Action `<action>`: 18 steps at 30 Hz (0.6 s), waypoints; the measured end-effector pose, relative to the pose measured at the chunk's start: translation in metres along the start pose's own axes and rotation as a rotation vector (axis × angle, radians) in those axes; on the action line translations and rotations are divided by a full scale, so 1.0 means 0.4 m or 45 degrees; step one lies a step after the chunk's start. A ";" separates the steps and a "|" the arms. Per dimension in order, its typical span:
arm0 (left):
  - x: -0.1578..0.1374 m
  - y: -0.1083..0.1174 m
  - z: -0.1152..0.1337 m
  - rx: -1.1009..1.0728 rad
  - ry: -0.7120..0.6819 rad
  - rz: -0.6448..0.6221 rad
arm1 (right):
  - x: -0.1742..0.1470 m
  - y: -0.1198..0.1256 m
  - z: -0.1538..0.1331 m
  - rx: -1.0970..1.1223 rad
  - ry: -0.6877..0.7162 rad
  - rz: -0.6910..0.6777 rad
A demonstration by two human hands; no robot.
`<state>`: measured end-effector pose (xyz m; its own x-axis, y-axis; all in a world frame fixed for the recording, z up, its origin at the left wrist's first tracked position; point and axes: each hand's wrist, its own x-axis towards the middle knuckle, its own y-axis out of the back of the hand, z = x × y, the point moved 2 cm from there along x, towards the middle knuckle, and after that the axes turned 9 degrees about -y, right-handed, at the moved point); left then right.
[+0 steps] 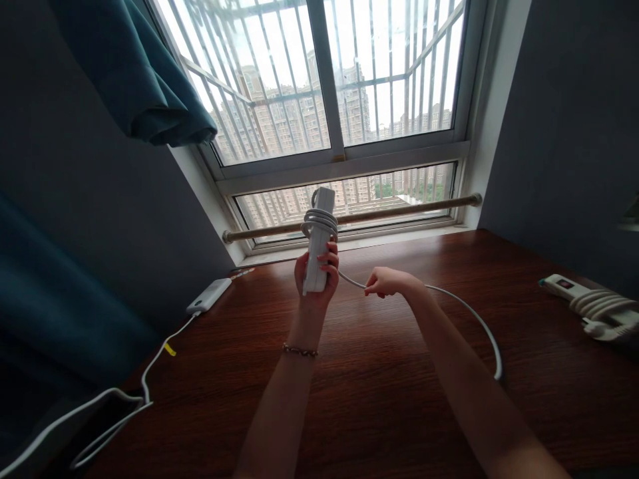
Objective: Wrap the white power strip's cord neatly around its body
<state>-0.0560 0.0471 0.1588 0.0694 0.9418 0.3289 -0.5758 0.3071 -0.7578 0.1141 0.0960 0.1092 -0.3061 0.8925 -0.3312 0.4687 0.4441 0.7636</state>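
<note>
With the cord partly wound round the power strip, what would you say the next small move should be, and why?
Probably carry the right hand up and around the power strip for another loop. The left hand holds the strip upright, a few coils sit near its top, and a long run of cord lies loose on the table.

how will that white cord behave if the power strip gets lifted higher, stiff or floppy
Probably floppy but springy: the white cord sags from the right hand in a smooth arc down to the wooden desk without kinking. The loose end would likely drag along. The coils on the power strip in the left hand may slip loose.
</note>
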 end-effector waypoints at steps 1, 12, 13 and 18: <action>-0.003 -0.001 -0.002 -0.001 0.034 -0.021 | 0.005 -0.008 -0.003 -0.001 -0.004 -0.018; -0.007 -0.056 0.035 0.426 0.274 -0.174 | 0.035 0.044 0.035 0.038 -0.125 0.822; -0.008 -0.059 0.039 0.475 0.292 -0.162 | 0.026 0.055 0.042 0.040 -0.146 0.893; -0.020 -0.069 0.050 0.648 0.377 -0.114 | -0.012 0.085 0.062 0.082 -0.229 1.080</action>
<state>-0.0569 0.0285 0.1882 0.3179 0.9358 0.1525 -0.8702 0.3519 -0.3449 0.1521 0.1086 0.1229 0.3009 0.9207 0.2485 0.5272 -0.3777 0.7612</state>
